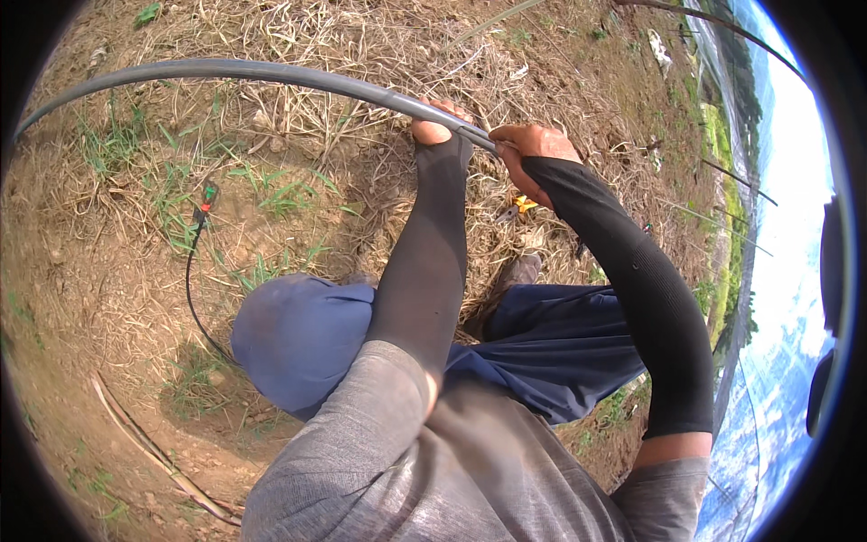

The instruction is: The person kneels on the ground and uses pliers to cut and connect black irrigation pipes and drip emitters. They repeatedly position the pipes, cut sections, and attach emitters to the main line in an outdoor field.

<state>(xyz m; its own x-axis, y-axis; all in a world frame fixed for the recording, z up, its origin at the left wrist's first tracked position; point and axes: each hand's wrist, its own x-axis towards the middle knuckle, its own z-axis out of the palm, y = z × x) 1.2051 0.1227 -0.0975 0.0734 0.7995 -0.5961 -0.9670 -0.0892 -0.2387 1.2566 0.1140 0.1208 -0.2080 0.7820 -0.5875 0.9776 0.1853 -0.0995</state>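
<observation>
Head view looks down on a person crouching over dry ground [108, 271] covered in straw and sparse grass. A long dark hose [271, 74] arcs from the far left edge across the top of the scene and ends at the hands, right of centre and far from the body. The left hand [438, 126] reaches up under the hose, its fingers [447, 107] curled over the tube so that it is gripped from below. The right hand [533, 144] sits just beside it on the right, touching the hose end, its fingers [515, 163] closed around the tube; the two hands are nearly touching. Both forearms wear black sleeves [424, 262], and a grey shirt [470, 470] fills the near edge. Blue trousers [307, 334] cover the bent knees below the arms, and a shoe [519, 271] shows between them. On the ground just beyond the right wrist lies a small yellow-handled tool [519, 206], apart from the hands. To the left, a thin black tube [191, 280] runs across the soil up to a small green and red fitting [208, 197]. A pale stick [153, 447] lies on the bare soil at the near left.
</observation>
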